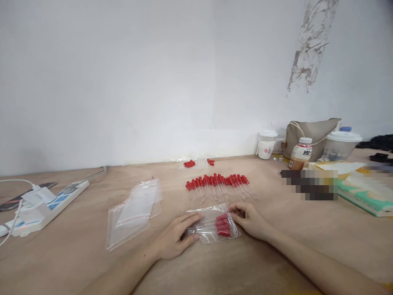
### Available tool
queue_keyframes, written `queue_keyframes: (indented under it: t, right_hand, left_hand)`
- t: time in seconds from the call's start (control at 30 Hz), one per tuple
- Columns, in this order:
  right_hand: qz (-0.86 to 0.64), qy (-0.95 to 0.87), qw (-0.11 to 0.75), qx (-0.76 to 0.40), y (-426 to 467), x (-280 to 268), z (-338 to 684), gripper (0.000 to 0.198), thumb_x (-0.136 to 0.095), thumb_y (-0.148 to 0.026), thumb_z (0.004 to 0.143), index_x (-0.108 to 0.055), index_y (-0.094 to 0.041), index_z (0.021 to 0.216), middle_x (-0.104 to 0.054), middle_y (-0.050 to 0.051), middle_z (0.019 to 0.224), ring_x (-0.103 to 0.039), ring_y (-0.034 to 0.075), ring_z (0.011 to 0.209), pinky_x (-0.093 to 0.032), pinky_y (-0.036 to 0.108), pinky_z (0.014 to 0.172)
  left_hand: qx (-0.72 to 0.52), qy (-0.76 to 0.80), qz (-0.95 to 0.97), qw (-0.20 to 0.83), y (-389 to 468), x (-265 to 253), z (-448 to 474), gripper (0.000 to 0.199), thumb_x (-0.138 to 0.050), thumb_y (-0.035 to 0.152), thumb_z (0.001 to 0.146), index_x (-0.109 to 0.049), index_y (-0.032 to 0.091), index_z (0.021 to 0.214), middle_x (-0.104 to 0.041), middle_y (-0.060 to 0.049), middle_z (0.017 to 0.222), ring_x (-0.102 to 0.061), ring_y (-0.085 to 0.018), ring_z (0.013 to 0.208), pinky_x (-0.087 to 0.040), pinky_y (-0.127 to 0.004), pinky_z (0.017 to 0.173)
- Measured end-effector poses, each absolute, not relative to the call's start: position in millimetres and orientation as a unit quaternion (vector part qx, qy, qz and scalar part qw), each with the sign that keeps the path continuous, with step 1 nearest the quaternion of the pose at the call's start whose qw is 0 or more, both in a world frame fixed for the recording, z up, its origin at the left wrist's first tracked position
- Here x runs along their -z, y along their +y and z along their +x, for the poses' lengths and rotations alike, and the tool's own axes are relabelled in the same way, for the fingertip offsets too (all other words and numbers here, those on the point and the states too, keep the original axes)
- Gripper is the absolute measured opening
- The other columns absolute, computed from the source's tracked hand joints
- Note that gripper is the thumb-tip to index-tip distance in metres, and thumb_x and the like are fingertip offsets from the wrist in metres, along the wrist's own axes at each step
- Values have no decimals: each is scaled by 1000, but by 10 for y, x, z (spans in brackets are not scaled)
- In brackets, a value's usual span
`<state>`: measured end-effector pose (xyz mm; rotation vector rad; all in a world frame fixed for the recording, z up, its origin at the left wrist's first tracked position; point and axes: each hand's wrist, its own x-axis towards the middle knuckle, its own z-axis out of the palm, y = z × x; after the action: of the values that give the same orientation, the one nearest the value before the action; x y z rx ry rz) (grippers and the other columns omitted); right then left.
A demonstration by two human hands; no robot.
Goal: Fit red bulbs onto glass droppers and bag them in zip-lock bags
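A clear plastic bag (207, 237) lies in front of me with several red-handled, thin-shafted pieces (223, 224) inside, their red ends toward the right. My left hand (176, 235) holds the bag's left end, thumb below and fingers above. At the upper right edge, my right hand (248, 217) pinches the plastic between bent fingers. Just beyond the bag, a long row of similar red-handled pieces (215, 180) lies side by side, thin pale shafts pointing toward me. They look like small screwdrivers, but the tips are too fine to make out.
Flat clear zip bags (138, 205) are stacked to the left. Small red parts (189, 163) lie on plastic by the wall. A power strip (58, 205) with chargers sits far left. On the right stand a paper cup (266, 145), a bottle (301, 153) and a tissue pack (365, 192).
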<state>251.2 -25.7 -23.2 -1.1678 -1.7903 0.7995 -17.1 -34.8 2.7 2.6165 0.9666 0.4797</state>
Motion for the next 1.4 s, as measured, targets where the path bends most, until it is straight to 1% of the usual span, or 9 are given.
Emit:
queue_keyframes:
  t: [0.1, 0.3, 0.53, 0.7, 0.93, 1.1, 1.23, 1.3, 1.4]
  right_hand:
    - [-438, -739, 404, -312, -256, 202, 2522, 20, -47, -29, 76, -63, -17, 81, -65, 3, 82, -57, 16, 78, -43, 29, 72]
    - [-563, -679, 425, -202, 55, 155, 2808, 12, -51, -26, 71, -58, -16, 73, -62, 3, 70, -55, 14, 65, -41, 24, 59]
    - [-707, -639, 302, -34, 541, -70, 2796, 16, -49, -24, 71, -53, -16, 85, -62, 7, 80, -57, 17, 74, -37, 24, 61]
    - [-746, -618, 242, -53, 734, -115, 2625, 25, -53, -16, 66, -53, -12, 90, -62, 15, 84, -59, 23, 79, -39, 26, 60]
    - [-771, -585, 234, -89, 823, -105, 2553, 34, -56, -11, 60, -54, -9, 94, -61, 21, 91, -59, 30, 86, -42, 32, 63]
    - [-753, -586, 277, -115, 792, -261, 2605, 36, -56, -13, 62, -52, -7, 97, -61, 20, 88, -59, 28, 84, -43, 30, 63]
    - [-705, -602, 345, -146, 574, -308, 2734, 45, -47, -18, 71, -38, -9, 114, -61, 9, 78, -59, 18, 70, -43, 24, 58]
    - [-649, -589, 431, -214, 418, -205, 2796, 51, -42, -20, 73, -26, -12, 121, -55, 0, 63, -55, 14, 53, -42, 23, 49]
    - [-556, -514, 582, -295, 206, 39, 2852, 50, -50, -24, 70, -26, -20, 113, -47, -6, 61, -52, 12, 48, -43, 22, 43]
  left_hand:
    - [-167, 342, 912, 153, -350, -27, -173, 48, -44, 34, 86, -31, 28, 131, -39, -3, 133, -37, -22, 119, -32, -39, 98]
    - [-174, 335, 912, 161, -362, -34, -166, 39, -44, 34, 86, -42, 26, 124, -41, -4, 131, -39, -21, 118, -32, -38, 98]
    - [-205, 339, 898, 191, -410, -95, -148, 18, -47, 31, 84, -48, 21, 99, -50, -6, 120, -47, -21, 108, -39, -33, 88]
    - [-189, 339, 898, 205, -424, -136, -143, 19, -37, 31, 89, -50, 22, 100, -49, -4, 123, -46, -18, 111, -38, -31, 90]
    - [-189, 329, 905, 192, -409, -107, -142, 25, -42, 30, 87, -49, 22, 110, -48, -6, 124, -45, -19, 112, -37, -34, 93]
    - [-188, 327, 908, 182, -393, -83, -149, 28, -42, 30, 87, -48, 23, 114, -47, -5, 124, -43, -19, 113, -35, -35, 95]
    - [-188, 327, 909, 179, -389, -67, -159, 30, -42, 31, 87, -48, 24, 116, -47, -6, 125, -43, -20, 114, -35, -36, 96]
    - [-190, 326, 909, 179, -394, -67, -159, 30, -42, 32, 87, -48, 23, 115, -47, -6, 124, -43, -20, 114, -35, -35, 95]
    - [-189, 331, 908, 174, -404, -71, -153, 31, -42, 32, 87, -48, 23, 116, -47, -5, 124, -43, -20, 113, -35, -35, 96]
